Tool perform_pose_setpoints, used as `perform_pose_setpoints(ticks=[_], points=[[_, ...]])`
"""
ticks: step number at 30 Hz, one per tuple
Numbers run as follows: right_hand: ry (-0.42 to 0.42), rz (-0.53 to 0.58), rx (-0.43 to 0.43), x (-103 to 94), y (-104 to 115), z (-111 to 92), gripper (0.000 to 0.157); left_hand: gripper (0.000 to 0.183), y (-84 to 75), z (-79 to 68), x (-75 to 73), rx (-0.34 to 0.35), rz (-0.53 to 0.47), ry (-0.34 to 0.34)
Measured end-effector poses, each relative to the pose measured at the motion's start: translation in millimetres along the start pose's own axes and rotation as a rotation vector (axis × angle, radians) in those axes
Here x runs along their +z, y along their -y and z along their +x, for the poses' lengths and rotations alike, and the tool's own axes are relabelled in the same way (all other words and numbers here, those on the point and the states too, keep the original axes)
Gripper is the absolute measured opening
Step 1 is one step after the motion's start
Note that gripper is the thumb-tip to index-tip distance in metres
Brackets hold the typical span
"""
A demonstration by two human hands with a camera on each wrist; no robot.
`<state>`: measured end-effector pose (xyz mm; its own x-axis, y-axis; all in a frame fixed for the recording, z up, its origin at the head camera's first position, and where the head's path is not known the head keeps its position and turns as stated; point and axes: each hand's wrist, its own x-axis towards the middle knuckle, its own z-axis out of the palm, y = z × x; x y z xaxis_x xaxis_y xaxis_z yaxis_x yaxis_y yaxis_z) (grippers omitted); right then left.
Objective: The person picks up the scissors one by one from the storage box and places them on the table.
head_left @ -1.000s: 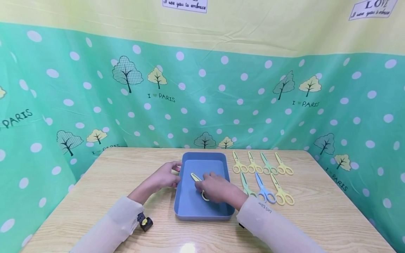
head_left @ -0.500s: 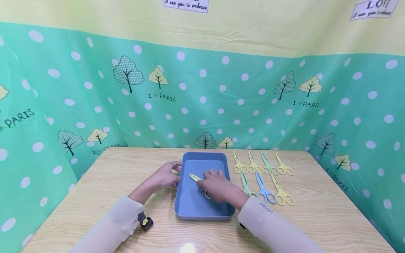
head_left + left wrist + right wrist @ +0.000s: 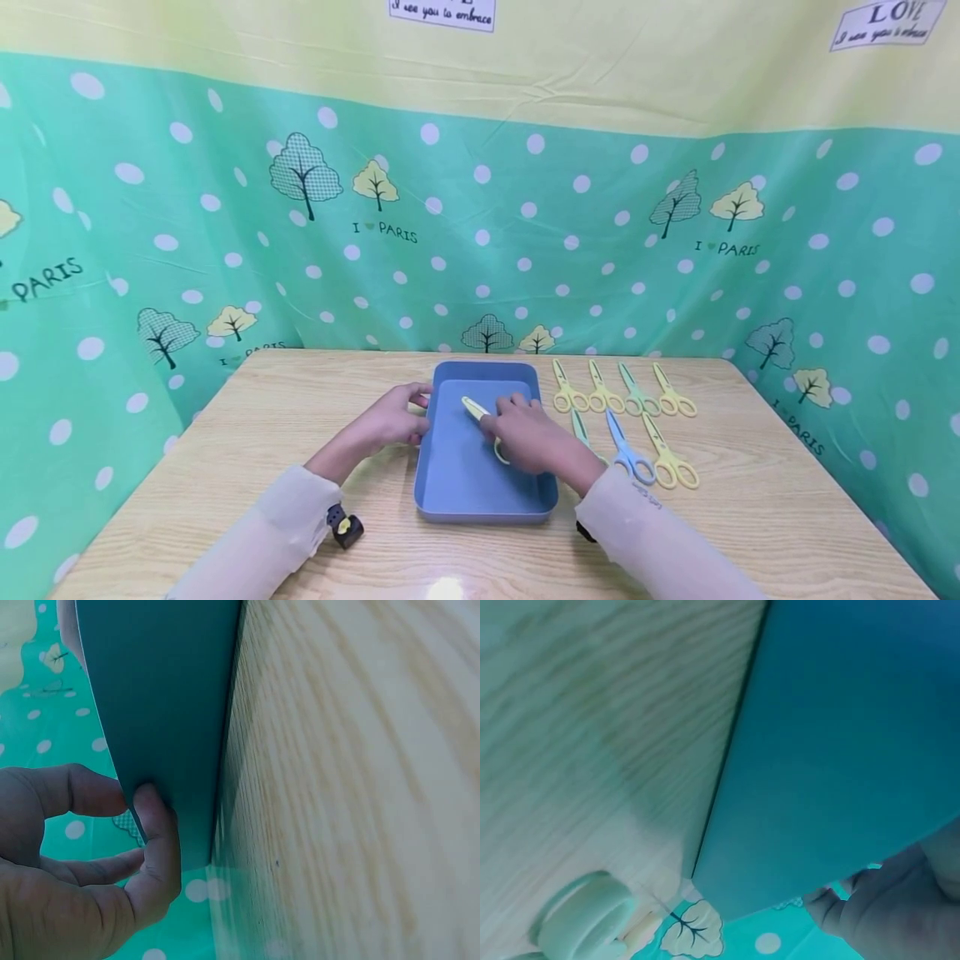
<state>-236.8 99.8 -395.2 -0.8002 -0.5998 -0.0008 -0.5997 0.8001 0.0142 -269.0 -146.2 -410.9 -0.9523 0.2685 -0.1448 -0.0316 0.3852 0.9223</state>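
Note:
A blue-grey rectangular tray (image 3: 486, 514) lies on the wooden table. My left hand (image 3: 393, 417) grips its left side wall; in the left wrist view, thumb and fingers (image 3: 156, 825) pinch the wall's edge from both sides. Over the tray, my right hand (image 3: 531, 435) holds yellow scissors (image 3: 474, 408), their blades pointing to the far left. Most of the scissors' handle is hidden under that hand. The right wrist view shows the tray's outer wall (image 3: 817, 765), with part of my right hand above its edge.
To the tray's right, several scissors lie in two rows: yellow and green ones in the back row (image 3: 597, 387), and green, blue (image 3: 628, 450) and yellow ones (image 3: 670, 457) in front. A patterned curtain (image 3: 480, 242) surrounds the table (image 3: 315, 392).
My right hand and the yellow scissors have shifted slightly right and farther from me within the tray. My left hand has stayed on the tray's side.

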Motion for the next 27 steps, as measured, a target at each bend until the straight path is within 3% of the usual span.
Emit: perform_pose_setpoints(ticks=[14, 27], points=[[-0.094, 0.116, 0.061, -15.2, -18.3, -12.3, 0.012, 0.082, -0.6, -1.8, 0.3, 0.008, 0.013, 0.002], [-0.158, 0.127, 0.170, -21.5, -46.9, -34.5, 0.018, 0.082, 0.5, -1.0, 0.5, -0.011, 0.000, -0.003]])
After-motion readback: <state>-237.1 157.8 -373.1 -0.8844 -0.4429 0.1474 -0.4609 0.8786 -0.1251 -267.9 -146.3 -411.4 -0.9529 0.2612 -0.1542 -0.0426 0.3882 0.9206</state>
